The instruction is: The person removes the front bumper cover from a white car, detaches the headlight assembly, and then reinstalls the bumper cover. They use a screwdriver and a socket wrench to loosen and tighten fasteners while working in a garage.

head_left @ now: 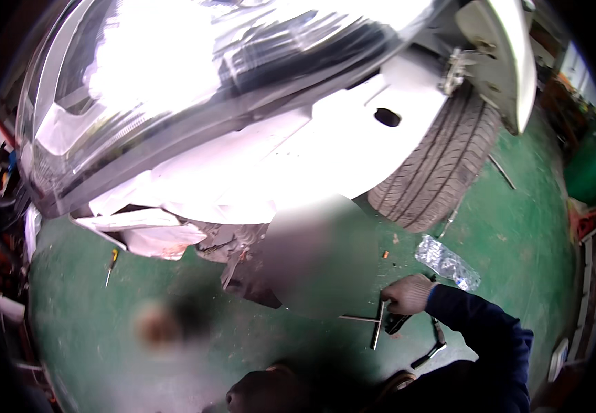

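Observation:
My right hand (pixel 409 294), in a pale work glove and dark blue sleeve, reaches low over the green floor at right of centre. Its fingers are closed around one end of a metal T-handle wrench (pixel 378 327), whose shank points left. Beside the hand lies a dark tool (pixel 398 323), partly covered and hard to name. Closer to me is a long tool with a black handle (pixel 438 345). A crumpled clear plastic bottle (pixel 447 261) lies just beyond the hand. My left hand cannot be made out.
A white car front with a large headlight (pixel 298 65) and a tyre (pixel 442 158) fills the far side. A yellow-handled screwdriver (pixel 112 266) lies at left, a metal rod (pixel 502 171) beyond the tyre. Blurred patches hide the middle and lower left.

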{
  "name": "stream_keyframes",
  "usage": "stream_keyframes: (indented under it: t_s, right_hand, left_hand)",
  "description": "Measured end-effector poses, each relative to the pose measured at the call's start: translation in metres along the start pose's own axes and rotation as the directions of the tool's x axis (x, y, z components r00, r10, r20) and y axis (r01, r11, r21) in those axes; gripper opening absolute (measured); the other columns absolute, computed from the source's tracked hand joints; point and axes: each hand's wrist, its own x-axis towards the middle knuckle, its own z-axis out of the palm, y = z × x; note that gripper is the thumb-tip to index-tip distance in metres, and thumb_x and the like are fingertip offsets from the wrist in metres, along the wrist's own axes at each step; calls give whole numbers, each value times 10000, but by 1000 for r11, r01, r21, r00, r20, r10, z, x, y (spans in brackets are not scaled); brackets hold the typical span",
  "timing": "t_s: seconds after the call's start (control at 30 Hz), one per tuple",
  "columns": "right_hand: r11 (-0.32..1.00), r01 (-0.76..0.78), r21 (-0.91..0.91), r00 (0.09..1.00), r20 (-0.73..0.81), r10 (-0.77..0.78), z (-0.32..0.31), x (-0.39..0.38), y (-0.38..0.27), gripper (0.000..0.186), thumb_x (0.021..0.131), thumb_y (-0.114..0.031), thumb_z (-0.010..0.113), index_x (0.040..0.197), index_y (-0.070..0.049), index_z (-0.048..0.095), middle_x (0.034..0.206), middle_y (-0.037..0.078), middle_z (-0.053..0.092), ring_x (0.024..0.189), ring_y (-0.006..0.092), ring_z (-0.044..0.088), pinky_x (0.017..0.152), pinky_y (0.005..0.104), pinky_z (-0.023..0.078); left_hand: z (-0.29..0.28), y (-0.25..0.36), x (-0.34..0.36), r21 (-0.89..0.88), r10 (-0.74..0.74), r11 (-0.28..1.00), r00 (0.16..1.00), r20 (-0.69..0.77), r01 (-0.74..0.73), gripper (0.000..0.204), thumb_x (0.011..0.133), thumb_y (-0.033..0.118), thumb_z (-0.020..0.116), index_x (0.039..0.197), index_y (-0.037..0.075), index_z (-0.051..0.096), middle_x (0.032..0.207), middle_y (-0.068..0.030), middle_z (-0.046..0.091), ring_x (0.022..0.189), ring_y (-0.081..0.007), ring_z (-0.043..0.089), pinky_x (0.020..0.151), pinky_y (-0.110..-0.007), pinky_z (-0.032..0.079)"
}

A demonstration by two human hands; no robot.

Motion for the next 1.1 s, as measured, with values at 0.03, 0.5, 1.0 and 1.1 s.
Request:
stream_keyframes:
  t_s: [0.03,0.5,1.0,1.1]
  right_hand:
    - [999,17,-29,1000,-10,-17,-2,6,-4,330,876,-331,615,1129,-142,711,1013,150,723,984,375,702,848,523,553]
    - [989,137,-53,984,-107,-142,-37,33,-41,353,866,-311,615,1167,-137,680,1058,165,726,1025,374,698,865,532,541]
    - [814,476,333,861,-364,-354,-42,-51,-59,596,854,-411,760,1332,-88,610,1136,183,702,1039,359,704,893,456,568]
    - [737,490,467,840,-479,-255,-48,-83,-73,627,871,-354,816,1348,-22,582,1151,176,697,1064,300,707,940,397,565]
  left_hand:
    - [-9,13,-3,-106,-16,994,1000,-26,13,363,1048,361,536,1345,153,551,1161,-51,615,934,-221,612,811,-459,510]
    - [-117,-47,-226,-927,-77,-150,939,-335,-343,159,1051,252,550,1065,96,577,639,-41,506,473,-150,428,406,-306,386]
    - [-393,252,-456,-252,816,-439,-265,-514,-862,381,869,346,825,970,34,631,768,-131,655,691,-265,668,681,-406,529]
    - [-401,288,-511,-384,787,-576,-364,-498,-721,363,917,280,776,1116,15,628,949,-127,669,849,-214,674,788,-368,536]
